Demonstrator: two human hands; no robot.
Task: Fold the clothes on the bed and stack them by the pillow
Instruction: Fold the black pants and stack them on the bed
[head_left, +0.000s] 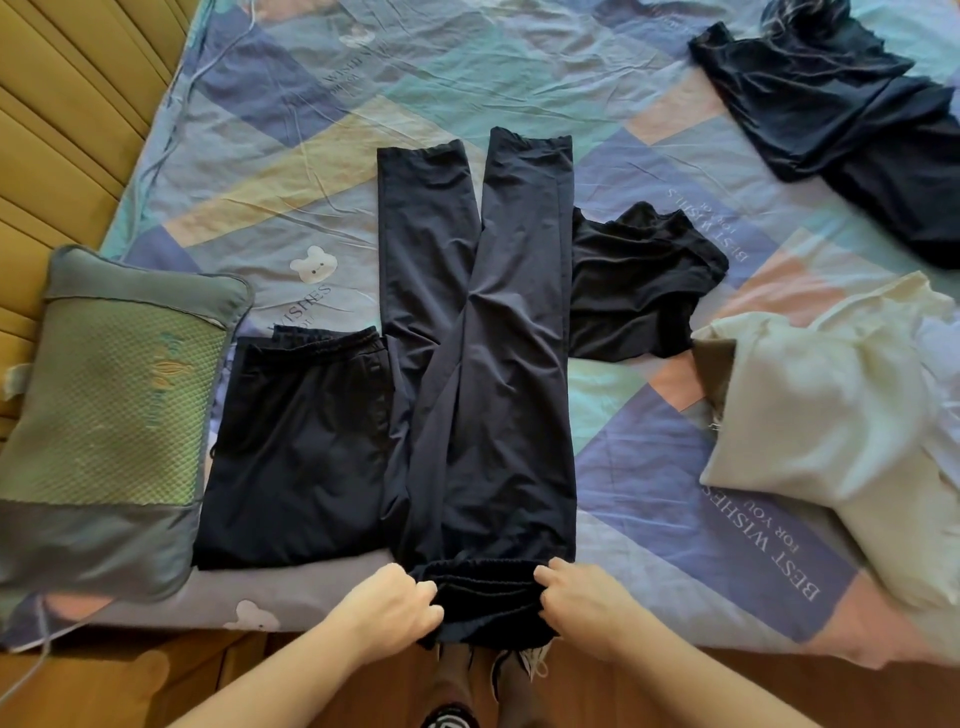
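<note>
Long dark navy trousers (483, 364) lie stretched out on the bed, legs pointing away from me, waistband at the near edge. My left hand (397, 605) grips the left end of the waistband and my right hand (584, 597) grips the right end. A folded dark garment (301, 447) lies just left of the trousers, beside the green and grey pillow (109, 415). A crumpled black top (634, 291) lies to the right of the trouser legs. Another dark garment (852, 124) is spread at the far right.
The patterned bedsheet (322, 135) covers the bed. A cream cloth heap (821, 415) sits at the right edge. A yellow-brown headboard (67, 104) runs along the left. The wooden floor (260, 686) and my feet show below the bed's near edge.
</note>
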